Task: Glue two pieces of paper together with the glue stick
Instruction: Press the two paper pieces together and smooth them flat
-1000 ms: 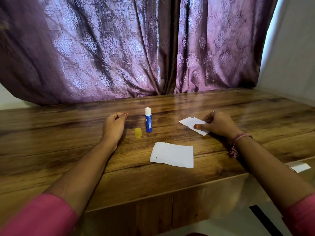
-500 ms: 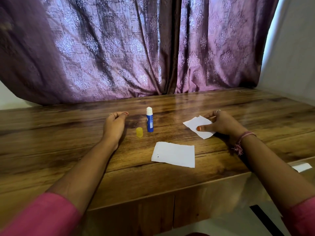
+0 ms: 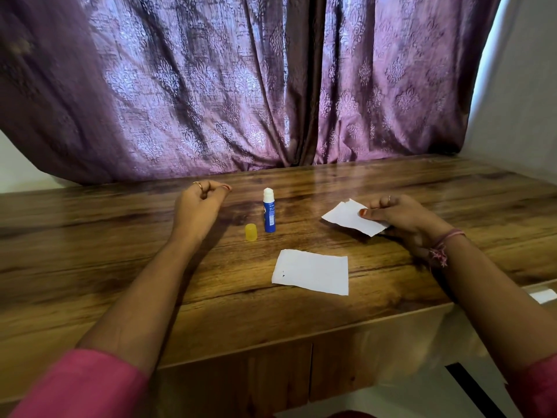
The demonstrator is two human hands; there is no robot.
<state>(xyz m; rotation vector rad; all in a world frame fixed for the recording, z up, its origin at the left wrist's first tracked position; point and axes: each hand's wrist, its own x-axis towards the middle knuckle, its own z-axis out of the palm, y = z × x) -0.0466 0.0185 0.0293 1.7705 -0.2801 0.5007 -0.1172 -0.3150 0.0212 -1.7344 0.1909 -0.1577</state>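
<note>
White paper made up both task pieces. The smaller torn-edged white sheet [image 3: 352,218] was lifted at a tilt off the brown wood-grain table [image 3: 120,267], pinched at its right edge by the thumb and fingers of the right hand [image 3: 401,215]. The larger rectangular white sheet [image 3: 312,271] lay flat nearer the front edge, below and to the left of that hand, its long axis running roughly left to right. Neither hand touched it.

Upright between the two hands stood the blue glue stick with its white tip exposed [image 3: 269,211], and its small yellow cap [image 3: 251,232] sat just beside it on the left. The left hand [image 3: 200,206] rested on the table left of the stick, fingers loosely curled around nothing, and was plainly the nearer hand to it; the stick stood apart from it, off to its right.

Judging by this layout, glue had probably not yet gone on, and the free left hand would be better placed to take the stick.

Behind the table hung a purple patterned curtain [image 3: 211,86].
</note>
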